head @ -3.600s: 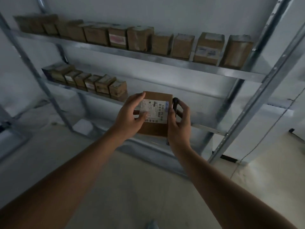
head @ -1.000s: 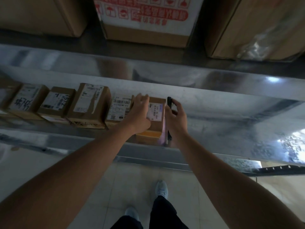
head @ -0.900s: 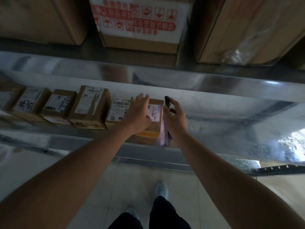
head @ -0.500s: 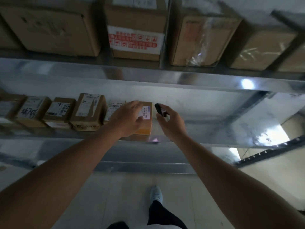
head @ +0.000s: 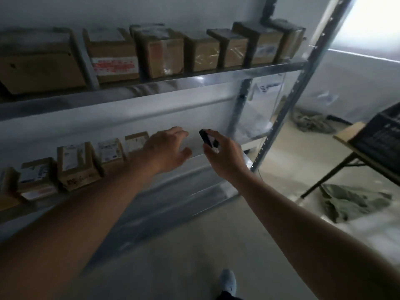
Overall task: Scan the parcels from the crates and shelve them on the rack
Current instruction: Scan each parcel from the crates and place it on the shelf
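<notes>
A row of small brown parcels [head: 110, 150] with white labels stands on the middle shelf of the metal rack [head: 194, 81]. My left hand [head: 166, 150] hovers with relaxed, spread fingers at the right end of that row and holds nothing. It covers the last parcel in the row. My right hand [head: 225, 158] is just to the right of it, in front of the bare part of the shelf, and grips a small black scanner [head: 205, 137]. Larger cartons [head: 160, 53] fill the upper shelf.
The rack's right upright [head: 281, 118] stands close beside my right hand. A black crate [head: 381, 137] sits on a folding table [head: 346, 136] at the far right. Greenish cloth [head: 350, 202] lies on the floor under it. My shoe [head: 227, 282] shows below.
My left hand has let go of the labelled parcel on the middle shelf and lifted off. My right hand with the scanner drew away. The view pulled back and swung right.
</notes>
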Demonstrator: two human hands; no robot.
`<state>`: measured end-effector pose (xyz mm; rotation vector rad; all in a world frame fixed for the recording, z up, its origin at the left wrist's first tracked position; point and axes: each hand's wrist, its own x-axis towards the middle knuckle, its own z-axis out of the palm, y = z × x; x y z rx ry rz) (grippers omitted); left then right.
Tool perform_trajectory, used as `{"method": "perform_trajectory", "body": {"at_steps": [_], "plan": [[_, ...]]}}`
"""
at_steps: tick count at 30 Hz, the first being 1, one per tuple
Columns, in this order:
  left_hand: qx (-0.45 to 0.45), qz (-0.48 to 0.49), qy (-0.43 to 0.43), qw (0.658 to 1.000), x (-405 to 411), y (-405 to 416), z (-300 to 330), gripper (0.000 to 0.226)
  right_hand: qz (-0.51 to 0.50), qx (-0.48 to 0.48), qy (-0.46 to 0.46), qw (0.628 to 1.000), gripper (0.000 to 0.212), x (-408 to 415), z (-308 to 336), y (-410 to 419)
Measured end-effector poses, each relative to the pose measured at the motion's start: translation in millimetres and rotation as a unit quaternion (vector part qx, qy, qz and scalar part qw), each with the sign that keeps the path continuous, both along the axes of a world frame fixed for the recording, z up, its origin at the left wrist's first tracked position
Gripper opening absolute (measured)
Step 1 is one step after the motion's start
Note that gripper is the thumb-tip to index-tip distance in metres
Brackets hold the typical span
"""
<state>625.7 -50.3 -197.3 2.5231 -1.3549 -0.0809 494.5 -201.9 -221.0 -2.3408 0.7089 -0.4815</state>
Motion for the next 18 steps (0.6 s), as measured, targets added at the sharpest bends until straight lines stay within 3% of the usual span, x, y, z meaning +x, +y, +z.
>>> {"method": "perform_trajectory", "body": {"at_steps": [9, 18], "plan": [[-0.019, -0.125, -0.025, 0.992, -142, -112, 60, 0.069, -0.132, -0.025, -0.031, 0.99, 0.047, -174, 45, -76], [-0.074, -0.238, -0.052, 0.967, -332, -267, 76, 0.063, -0.231, -0.043, -0.035, 0.971, 0.049, -381, 61, -191]]}}
